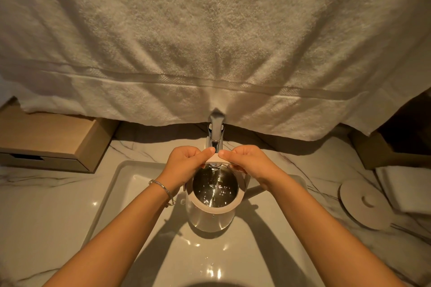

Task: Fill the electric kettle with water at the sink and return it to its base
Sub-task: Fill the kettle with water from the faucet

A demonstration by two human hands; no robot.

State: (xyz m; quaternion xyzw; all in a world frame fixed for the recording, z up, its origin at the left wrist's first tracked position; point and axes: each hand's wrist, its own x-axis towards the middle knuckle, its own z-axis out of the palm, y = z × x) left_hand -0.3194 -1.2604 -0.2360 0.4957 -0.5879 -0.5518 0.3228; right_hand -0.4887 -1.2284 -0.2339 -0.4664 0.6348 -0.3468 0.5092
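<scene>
Round steel-lined kettle (213, 212), both hands gripping rim, chrome faucet (216, 137)

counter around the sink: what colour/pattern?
The counter is pale marble with thin dark veins; best seen in the head view, left of the sink.
</scene>
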